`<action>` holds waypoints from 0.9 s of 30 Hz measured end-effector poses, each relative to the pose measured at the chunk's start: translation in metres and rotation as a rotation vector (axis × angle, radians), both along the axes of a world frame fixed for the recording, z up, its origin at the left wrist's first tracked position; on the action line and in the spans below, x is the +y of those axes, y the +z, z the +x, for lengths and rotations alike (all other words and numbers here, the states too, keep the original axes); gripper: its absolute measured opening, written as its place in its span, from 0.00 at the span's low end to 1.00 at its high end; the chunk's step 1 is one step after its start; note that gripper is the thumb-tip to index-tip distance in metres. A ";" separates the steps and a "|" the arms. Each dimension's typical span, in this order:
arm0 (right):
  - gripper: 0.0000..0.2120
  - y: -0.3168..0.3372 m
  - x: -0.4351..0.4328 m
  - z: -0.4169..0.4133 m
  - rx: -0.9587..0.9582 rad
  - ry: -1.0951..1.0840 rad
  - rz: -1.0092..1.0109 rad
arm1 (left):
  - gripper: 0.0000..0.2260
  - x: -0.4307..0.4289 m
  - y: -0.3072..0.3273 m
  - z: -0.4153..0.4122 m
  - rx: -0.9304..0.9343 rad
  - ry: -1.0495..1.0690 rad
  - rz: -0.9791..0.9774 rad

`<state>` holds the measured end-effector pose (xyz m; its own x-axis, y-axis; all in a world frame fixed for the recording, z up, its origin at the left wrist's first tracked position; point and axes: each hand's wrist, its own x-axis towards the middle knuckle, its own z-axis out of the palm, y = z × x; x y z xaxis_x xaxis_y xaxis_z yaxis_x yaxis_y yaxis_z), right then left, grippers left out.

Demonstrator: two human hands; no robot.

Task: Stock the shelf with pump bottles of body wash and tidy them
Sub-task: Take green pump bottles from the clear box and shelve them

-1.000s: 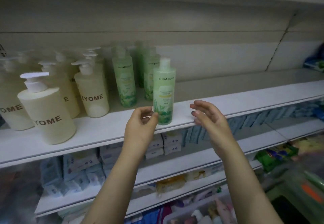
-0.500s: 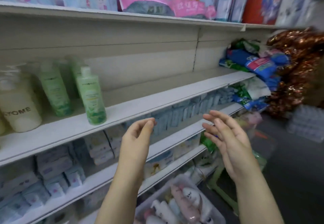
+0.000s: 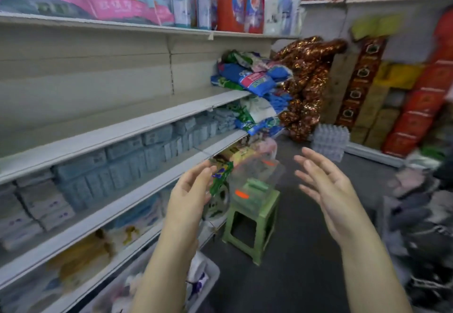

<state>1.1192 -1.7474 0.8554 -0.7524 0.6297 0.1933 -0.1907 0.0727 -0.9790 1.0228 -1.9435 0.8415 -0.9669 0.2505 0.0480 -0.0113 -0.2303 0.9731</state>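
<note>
Both our hands are empty. The left hand and right hand hover in the air before us, fingers loosely spread and holding nothing. The bottles sit low in the bin at the foot of the shelving, beneath our left forearm and well apart from either hand. They are blurred and partly hidden, so we cannot tell how many there are. We judge a full bottle heavy for its size, stiff-walled, and of smooth plastic that may slip. The pump neck looks the weak part, so we should wrap the body rather than lift by the pump head. The shelf to our left has a bare stretch to take them.
</note>
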 end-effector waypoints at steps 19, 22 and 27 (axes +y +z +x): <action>0.10 -0.081 0.135 -0.116 -0.241 -0.130 -0.111 | 0.07 0.161 -0.081 -0.131 -0.226 -0.073 -0.025; 0.08 -0.092 0.149 -0.159 -0.276 -0.097 -0.145 | 0.07 0.178 -0.104 -0.163 -0.279 -0.055 -0.053; 0.08 -0.120 0.172 -0.198 -0.356 -0.067 -0.186 | 0.10 0.197 -0.136 -0.201 -0.343 -0.065 -0.138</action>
<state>0.9209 -1.5755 0.7358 -0.7079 0.6792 -0.1938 0.1622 -0.1107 -0.9805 0.8216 -1.7462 0.7053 -0.9030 0.2930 -0.3143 -0.3520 -0.0850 0.9321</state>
